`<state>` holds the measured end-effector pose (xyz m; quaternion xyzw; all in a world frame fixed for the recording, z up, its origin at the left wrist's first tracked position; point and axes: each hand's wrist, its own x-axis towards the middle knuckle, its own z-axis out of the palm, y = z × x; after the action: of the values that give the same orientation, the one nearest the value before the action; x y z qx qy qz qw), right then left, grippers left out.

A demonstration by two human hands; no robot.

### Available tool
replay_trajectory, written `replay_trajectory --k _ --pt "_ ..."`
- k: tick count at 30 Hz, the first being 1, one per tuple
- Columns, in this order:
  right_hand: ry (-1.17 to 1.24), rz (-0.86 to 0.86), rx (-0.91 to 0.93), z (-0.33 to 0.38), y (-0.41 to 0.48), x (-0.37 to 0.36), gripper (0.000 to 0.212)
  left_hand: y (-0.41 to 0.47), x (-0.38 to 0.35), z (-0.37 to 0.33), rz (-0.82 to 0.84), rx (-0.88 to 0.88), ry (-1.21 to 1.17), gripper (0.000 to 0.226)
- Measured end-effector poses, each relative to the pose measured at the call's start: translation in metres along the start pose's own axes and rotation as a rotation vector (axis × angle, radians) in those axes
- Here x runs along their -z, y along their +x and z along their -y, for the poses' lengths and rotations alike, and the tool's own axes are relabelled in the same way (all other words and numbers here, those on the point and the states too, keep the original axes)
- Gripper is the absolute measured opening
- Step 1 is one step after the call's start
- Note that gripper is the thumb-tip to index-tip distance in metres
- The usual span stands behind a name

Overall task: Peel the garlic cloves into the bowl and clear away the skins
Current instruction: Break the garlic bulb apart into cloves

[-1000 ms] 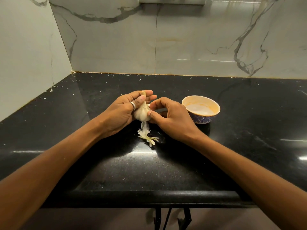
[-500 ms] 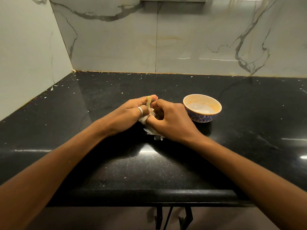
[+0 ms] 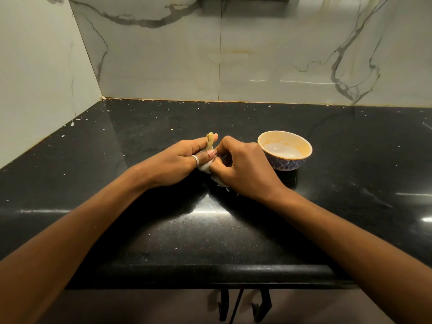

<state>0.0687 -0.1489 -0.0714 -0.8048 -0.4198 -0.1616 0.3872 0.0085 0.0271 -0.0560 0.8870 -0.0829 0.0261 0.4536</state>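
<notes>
At desk (image 3: 163,230) centre, left hand (image 3: 180,160) grips the garlic bulb (image 3: 204,167), stem at 12 o'clock; right hand (image 3: 243,169) pinches its side. Bowl (image 3: 284,163) sits at 3 o'clock. Bulb is probably light and firm (skin (image 3: 219,182) papery, tears easily): hold the body and peel from the stem.

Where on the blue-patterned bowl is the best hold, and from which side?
Take the bowl by its rim on the left side, nearest the right hand, coming down from above. It stands upright and open, has no handle, and its wall narrows toward the base, so the wide rim likely offers the surest hold.
</notes>
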Motion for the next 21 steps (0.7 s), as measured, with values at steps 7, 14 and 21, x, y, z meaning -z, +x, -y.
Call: replay_trajectory --k 7,14,21 --pt "-0.051 -0.017 0.024 -0.0012 0.0023 -0.0017 0.02 -0.0008 0.0013 -0.0026 0.031 -0.015 0.001 0.042" --pt "-0.069 -0.046 0.033 0.0002 0.0024 -0.0032 0.012 -0.0027 0.0008 -0.006 0.04 -0.078 0.033 0.025" --pt "-0.062 -0.053 0.044 0.0015 0.0017 -0.0027 0.011 -0.0031 0.0026 -0.0072 0.066 -0.103 0.026 0.025"
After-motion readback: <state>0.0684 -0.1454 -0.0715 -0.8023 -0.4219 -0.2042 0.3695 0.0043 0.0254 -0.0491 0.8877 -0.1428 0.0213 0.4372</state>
